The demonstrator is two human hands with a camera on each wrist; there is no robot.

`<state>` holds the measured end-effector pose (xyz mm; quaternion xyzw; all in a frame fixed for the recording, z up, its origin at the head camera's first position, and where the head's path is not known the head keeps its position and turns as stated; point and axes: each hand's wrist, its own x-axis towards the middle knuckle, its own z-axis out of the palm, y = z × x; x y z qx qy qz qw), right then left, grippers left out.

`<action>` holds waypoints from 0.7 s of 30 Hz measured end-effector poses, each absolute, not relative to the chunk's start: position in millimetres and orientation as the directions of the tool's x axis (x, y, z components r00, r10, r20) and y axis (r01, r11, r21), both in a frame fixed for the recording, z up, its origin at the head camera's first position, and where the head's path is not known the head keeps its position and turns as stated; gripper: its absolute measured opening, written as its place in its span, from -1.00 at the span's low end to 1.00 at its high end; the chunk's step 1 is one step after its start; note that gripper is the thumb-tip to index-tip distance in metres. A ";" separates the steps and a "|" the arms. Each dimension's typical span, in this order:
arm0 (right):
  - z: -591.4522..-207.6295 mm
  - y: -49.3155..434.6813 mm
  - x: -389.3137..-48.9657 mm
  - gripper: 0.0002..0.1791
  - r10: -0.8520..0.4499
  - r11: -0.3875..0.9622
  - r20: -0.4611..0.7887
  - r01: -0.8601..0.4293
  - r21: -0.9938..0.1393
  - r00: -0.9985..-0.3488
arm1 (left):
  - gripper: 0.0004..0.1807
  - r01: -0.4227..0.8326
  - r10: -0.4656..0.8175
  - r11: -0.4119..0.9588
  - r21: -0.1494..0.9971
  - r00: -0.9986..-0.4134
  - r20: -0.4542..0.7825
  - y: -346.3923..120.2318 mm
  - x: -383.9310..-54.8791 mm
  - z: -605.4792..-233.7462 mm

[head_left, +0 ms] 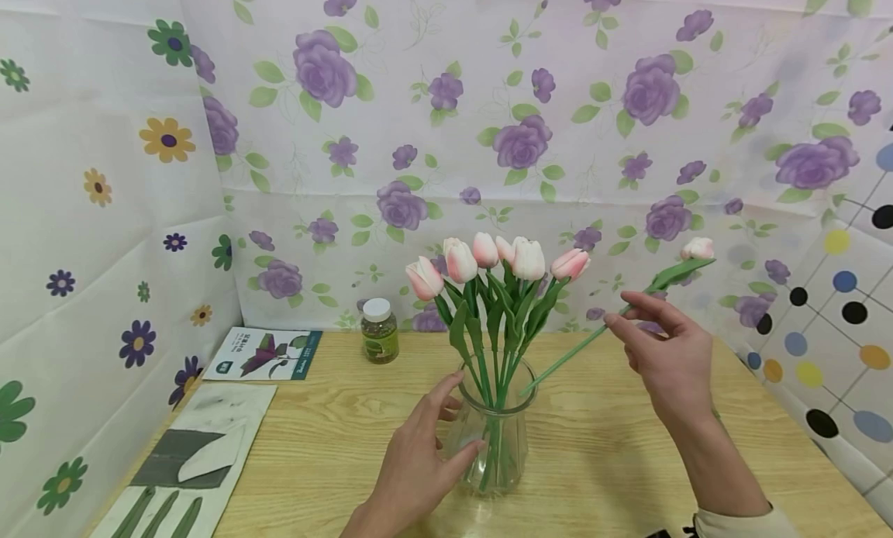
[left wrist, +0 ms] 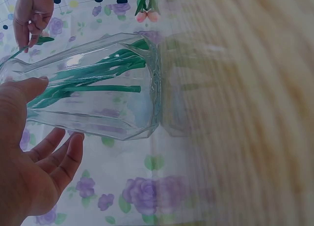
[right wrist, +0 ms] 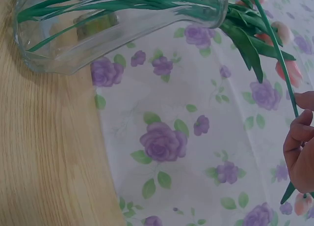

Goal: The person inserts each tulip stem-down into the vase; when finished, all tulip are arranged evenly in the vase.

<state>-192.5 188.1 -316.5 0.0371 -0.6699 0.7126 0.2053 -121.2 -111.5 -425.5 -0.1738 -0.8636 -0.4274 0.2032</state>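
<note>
A clear glass vase [head_left: 491, 453] stands upright on the table, holding several pink-and-white tulips [head_left: 488, 259] with green stems. My left hand [head_left: 418, 453] is at the vase's left side, fingers spread and loosely bent around it. In the left wrist view the thumb [left wrist: 37, 86] overlaps the glass; firm contact cannot be made out. On the right, my right hand [head_left: 670, 356] pinches the slanting stem of a single tulip [head_left: 698, 249] between thumb and fingers. Its bud points up and right, while the lower stem end appears at the vase's rim.
Behind the vase to the left is a jar [head_left: 380, 336] with a white lid. A printed leaflet [head_left: 265, 353] and a grey-white printed sheet [head_left: 202, 422] lie along the table's left side. Patterned cloth [head_left: 460, 158] surrounds the table. More tulip buds [left wrist: 147, 16] show in the left wrist view.
</note>
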 end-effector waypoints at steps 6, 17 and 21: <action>-313.5 176.0 -188.4 -0.64 0.285 0.058 0.413 -0.414 -0.908 -0.865 | -0.02 0.478 0.126 0.570 0.668 -0.854 0.504 -111.5 -121.9 -425.3; -313.2 161.7 -176.5 -0.59 0.232 0.276 0.565 -0.503 -0.819 -0.792 | -0.02 0.475 0.129 0.573 0.668 -0.857 0.499 -111.4 -122.3 -426.2; -314.3 155.8 -171.5 -0.56 0.205 0.322 0.628 -0.554 -0.768 -0.750 | -0.01 0.466 0.125 0.574 0.673 -0.862 0.491 -110.9 -122.0 -426.1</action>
